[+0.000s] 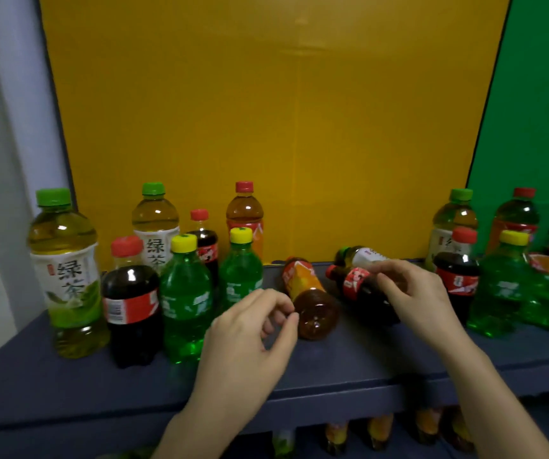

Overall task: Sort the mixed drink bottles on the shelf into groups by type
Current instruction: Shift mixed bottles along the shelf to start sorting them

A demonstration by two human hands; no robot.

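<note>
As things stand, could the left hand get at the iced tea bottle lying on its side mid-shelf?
Probably yes. The left hand hovers open right beside the lying iced tea bottle, whose base faces it with nothing between them. The right hand is on the lying cola bottle alongside, clear of that path.

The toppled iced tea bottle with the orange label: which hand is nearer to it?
Left. The left hand hovers with its fingertips right beside the base of the toppled iced tea bottle; whether they touch is unclear. The right hand is further right, on the lying cola bottle.
</note>
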